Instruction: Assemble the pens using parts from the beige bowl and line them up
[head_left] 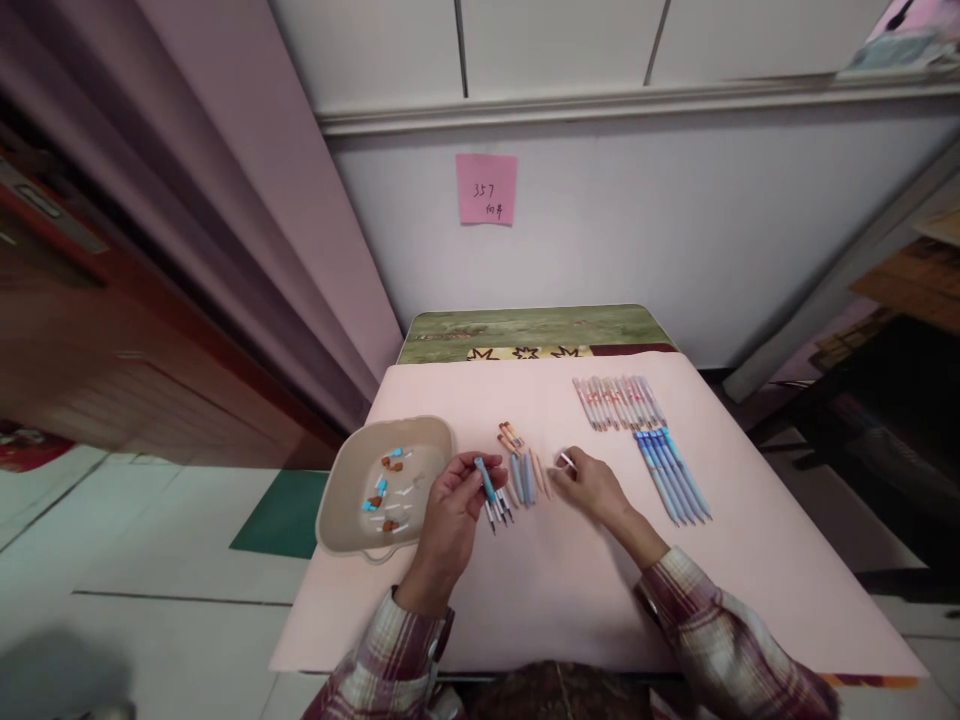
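My left hand [450, 510] is closed on a blue pen barrel [485, 478], held tilted above the table. My right hand [596, 490] pinches a small white stick-like piece [568, 460]; its exact kind is too small to tell. Just past my left fingers lie several white pen refills [500, 510] with dark tips. Between the two hands are several blue-grey pen barrels [528, 480] and orange ones [540, 472]. Short brown-and-orange pen parts [511, 436] lie behind them.
A beige basin [327, 500] at the left holds brown, blue and white small parts. Toward the right lie a row of pink-patterned pens [619, 403] and several blue pens [670, 478]. A pink cloth [555, 610] covers the table. A pink note [487, 190] is on the wall.
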